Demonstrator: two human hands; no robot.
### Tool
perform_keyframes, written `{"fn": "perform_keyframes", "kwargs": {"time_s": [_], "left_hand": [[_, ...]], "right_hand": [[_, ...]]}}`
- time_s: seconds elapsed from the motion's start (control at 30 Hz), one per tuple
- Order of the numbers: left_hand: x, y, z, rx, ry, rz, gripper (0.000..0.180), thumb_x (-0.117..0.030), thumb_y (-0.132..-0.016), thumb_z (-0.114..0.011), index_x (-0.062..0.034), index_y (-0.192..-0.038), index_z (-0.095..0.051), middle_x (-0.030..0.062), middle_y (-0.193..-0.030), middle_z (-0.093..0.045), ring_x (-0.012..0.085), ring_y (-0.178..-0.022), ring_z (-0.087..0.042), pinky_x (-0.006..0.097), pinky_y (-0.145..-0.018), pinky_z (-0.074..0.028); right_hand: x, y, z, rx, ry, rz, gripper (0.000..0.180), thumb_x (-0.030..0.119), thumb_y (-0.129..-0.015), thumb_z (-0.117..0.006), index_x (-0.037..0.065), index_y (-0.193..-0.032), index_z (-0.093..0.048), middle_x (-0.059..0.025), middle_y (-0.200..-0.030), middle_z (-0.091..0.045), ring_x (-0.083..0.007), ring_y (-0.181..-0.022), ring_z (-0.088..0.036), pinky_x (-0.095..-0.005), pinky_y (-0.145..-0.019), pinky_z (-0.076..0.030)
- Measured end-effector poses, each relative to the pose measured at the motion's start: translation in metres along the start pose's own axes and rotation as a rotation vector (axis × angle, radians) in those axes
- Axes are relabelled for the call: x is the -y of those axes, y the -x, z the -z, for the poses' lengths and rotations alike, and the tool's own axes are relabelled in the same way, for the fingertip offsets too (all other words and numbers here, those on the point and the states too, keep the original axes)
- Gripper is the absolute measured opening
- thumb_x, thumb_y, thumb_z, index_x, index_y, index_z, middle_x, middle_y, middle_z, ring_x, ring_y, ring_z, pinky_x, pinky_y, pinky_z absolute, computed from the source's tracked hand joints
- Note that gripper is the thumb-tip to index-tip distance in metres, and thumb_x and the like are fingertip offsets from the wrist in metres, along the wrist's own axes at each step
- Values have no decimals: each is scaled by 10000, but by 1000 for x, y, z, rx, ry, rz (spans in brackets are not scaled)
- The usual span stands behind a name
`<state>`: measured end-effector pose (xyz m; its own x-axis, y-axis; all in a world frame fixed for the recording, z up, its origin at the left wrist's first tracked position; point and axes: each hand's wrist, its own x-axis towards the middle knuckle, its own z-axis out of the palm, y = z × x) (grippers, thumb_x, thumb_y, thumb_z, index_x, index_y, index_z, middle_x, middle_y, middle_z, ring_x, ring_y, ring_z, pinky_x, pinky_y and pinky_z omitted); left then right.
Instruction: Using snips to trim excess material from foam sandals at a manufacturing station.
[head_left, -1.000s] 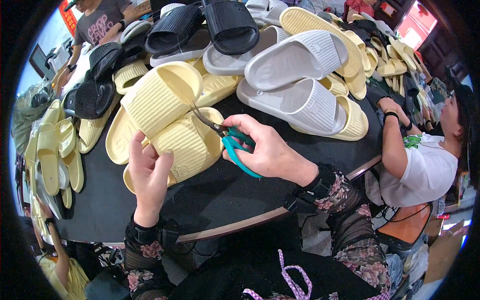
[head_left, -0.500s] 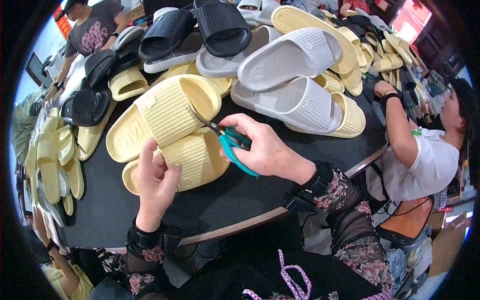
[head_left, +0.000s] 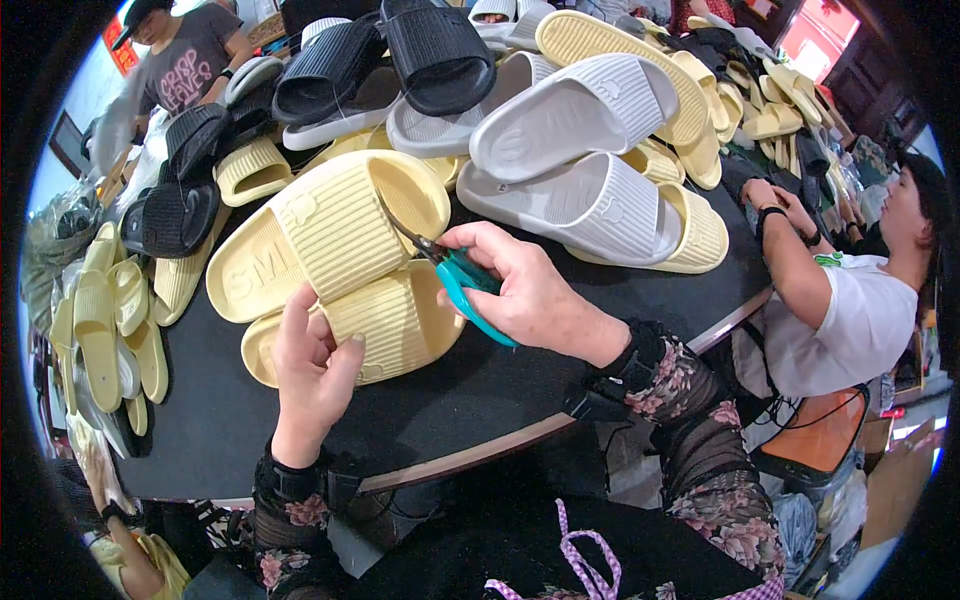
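Note:
Two pale yellow slide sandals lie side by side on the black table in front of me. My left hand [head_left: 318,375] is closed at the near edge of the lower sandal's [head_left: 395,330] ribbed strap, its thumb on the strap and its index finger against the upper sandal [head_left: 345,225]. In my right hand [head_left: 535,295] is a pair of scissors [head_left: 465,290] with teal handles and dark blades. The blades point to the upper left, at the toe-side edge of the upper sandal's strap. What lies between the blades is too small to tell.
Grey slides [head_left: 570,115], black slides [head_left: 440,60] and more yellow ones are heaped behind. More yellow slides [head_left: 95,320] lie at the left edge. The black table's [head_left: 450,425] curved front edge is near me. Co-workers stand at far left and sit at right [head_left: 840,300].
The upper sandal has shifted slightly, and the scissors' handles have come closer together. My left hand has hardly moved. The co-worker at right now has both hands showing.

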<state>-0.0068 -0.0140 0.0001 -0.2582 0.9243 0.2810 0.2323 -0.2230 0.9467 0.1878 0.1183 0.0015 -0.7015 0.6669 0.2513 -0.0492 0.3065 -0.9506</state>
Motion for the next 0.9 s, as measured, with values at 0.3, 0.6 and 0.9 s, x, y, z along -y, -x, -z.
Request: {"fn": "perform_keyframes", "kwargs": {"time_s": [0.3,0.6,0.9], "left_hand": [[-1,3,-1,63,-43,-44,576,108,-787,-449,57,-1331,-266,185,-1086,-595,177,-949,-607,259,-769,-482],[4,5,-1,53,-150,-101,584,110,-767,-495,70,-1318,-305,173,-1005,-616,168,-905,-620,257,-751,-485],[6,8,-3,53,-170,-127,577,103,-768,-500,75,-1316,-318,168,-986,-622,163,-878,-624,249,-726,-482]], "right_hand": [[9,3,2,28,-27,-47,439,49,-804,-672,-34,-1174,-452,-36,-878,-587,-60,-771,-551,-217,-690,-450],[0,-4,2,-116,44,110,426,128,-778,-712,-44,-1105,-501,-74,-781,-601,-81,-703,-554,-258,-641,-470],[5,1,3,-105,24,105,409,102,-799,-687,-50,-1121,-487,-107,-836,-633,-93,-762,-596,-268,-688,-491]]}}
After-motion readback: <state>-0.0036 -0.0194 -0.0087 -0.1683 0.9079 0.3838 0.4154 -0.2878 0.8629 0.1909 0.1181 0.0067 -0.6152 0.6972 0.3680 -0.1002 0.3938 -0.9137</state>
